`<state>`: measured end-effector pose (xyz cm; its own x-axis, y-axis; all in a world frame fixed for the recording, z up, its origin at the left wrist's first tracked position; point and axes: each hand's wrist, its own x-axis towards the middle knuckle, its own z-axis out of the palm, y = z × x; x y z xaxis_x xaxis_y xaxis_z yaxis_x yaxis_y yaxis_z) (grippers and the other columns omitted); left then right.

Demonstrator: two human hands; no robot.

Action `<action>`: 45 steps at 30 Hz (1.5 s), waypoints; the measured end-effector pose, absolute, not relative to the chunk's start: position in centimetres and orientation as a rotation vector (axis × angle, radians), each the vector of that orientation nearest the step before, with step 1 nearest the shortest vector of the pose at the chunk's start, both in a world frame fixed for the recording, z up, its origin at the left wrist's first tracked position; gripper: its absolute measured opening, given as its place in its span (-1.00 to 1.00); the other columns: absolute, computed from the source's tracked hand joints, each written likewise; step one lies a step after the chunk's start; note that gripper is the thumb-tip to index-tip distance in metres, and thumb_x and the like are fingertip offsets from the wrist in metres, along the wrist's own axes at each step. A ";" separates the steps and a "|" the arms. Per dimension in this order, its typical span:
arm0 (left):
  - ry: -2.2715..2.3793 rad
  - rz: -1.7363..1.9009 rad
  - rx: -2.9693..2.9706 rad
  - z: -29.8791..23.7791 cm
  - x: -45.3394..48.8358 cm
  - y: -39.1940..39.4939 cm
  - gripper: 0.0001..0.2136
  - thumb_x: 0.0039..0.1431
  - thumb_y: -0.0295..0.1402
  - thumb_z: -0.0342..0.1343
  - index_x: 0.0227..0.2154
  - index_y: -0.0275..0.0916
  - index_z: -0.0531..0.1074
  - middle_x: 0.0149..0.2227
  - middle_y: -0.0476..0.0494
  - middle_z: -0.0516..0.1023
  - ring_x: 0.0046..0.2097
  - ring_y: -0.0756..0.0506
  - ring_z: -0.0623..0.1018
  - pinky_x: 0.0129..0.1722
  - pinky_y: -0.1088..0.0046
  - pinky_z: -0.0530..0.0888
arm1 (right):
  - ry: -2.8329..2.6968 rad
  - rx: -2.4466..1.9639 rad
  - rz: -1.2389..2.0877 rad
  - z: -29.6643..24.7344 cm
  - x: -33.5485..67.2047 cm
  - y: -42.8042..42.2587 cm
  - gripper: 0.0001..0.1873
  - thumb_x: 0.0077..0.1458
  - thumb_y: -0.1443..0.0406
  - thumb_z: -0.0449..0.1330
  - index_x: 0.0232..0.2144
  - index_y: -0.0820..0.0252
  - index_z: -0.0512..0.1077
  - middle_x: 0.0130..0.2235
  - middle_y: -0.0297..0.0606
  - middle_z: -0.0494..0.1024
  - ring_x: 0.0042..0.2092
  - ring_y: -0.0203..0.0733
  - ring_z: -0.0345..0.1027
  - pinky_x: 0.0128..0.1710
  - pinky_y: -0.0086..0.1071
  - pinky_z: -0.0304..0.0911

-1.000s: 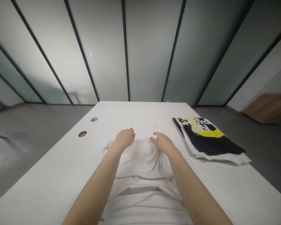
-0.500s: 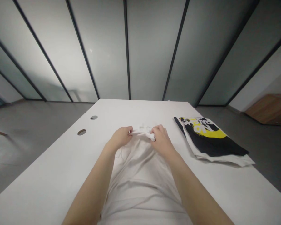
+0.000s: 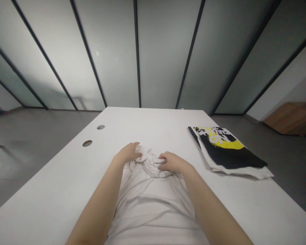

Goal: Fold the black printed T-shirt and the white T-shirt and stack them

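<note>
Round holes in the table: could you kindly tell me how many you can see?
2. Both lie near the left edge of the table: one round hole farther away, another round hole nearer. The white cloth could hide more.

The bunched cloth (image 3: pixel 149 163) sits between the left hand (image 3: pixel 127 153) and right hand (image 3: pixel 173 162), barring any straight path from one to the other. Leftward, a hand could cross the worktop (image 3: pixel 53 177) to its left edge, passing just beyond a round hole (image 3: pixel 87 143) and a second hole (image 3: pixel 100 127). Rightward, the folded T-shirt (image 3: pixel 226 153) blocks the way near the right edge. Ahead, the worktop runs to its far edge.
</note>
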<state>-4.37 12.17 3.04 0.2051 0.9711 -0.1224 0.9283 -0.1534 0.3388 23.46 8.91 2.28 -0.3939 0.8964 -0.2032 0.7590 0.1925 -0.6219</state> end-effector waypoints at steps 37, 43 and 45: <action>1.923 1.365 1.715 9.9 -8.5 11.3 -0.89 0.08 -0.25 0.06 -0.37 -0.15 0.38 -0.50 0.04 0.39 -0.40 -0.07 0.39 -0.39 0.44 0.27 | -1.415 -1.517 0.468 6.3 30.8 10.9 -0.51 -0.03 0.31 0.09 -0.04 0.18 0.55 -0.08 -0.14 0.67 -0.05 0.01 0.48 -0.03 -0.25 0.33; 1.752 0.876 1.962 10.7 -9.5 10.0 -0.72 0.09 -0.10 0.09 -0.41 -0.19 0.56 -0.39 -0.06 0.62 -0.28 -0.14 0.53 -0.27 0.41 0.38 | -1.407 -1.556 0.366 7.8 32.4 10.1 -0.59 0.02 0.26 0.11 -0.09 0.16 0.58 -0.13 -0.15 0.68 -0.10 0.00 0.49 -0.07 -0.27 0.34; 1.682 0.684 2.015 11.1 -9.7 9.5 -0.72 0.07 -0.12 0.10 -0.39 -0.18 0.59 -0.34 -0.08 0.66 -0.25 -0.17 0.56 -0.26 0.40 0.41 | -1.638 -1.684 0.515 8.3 32.9 9.4 -0.69 -0.04 0.29 0.16 -0.24 0.14 0.62 -0.26 -0.19 0.69 -0.22 -0.03 0.49 -0.19 -0.30 0.32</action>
<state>-9.65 9.48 11.08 0.1446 0.9844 0.0998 0.7744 -0.1754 0.6079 32.89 9.37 8.31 0.1123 0.9740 0.1965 0.6862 0.0670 -0.7243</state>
